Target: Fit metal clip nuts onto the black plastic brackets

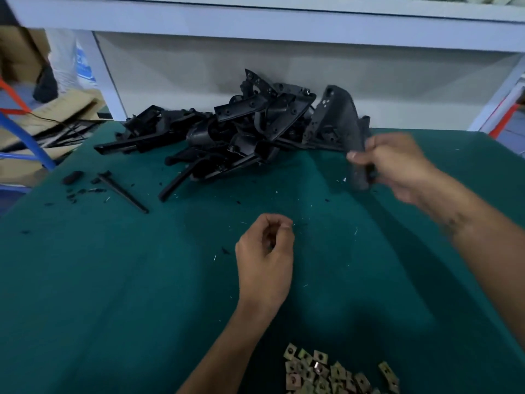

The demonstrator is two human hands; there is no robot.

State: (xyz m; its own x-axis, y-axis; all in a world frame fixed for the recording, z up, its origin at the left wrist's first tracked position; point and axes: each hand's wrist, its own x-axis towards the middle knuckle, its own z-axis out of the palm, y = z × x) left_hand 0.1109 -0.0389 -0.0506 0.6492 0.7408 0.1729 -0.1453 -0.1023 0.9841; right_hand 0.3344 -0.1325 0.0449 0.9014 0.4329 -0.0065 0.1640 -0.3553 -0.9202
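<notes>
Right hand (397, 163) grip on blurred, perforated black bracket (338, 120)

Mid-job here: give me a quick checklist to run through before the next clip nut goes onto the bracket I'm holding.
1. Black plastic bracket gripped by right hand: ok.
2. Bracket lifted clear of the heap of black plastic brackets: ok, though blurred.
3. Clip nut in left hand: cannot tell; fingers are curled, contents hidden.
4. Pile of brass-coloured metal clip nuts near the left forearm: ok.
5. Bracket's mounting slot facing the left hand: cannot tell.
</notes>
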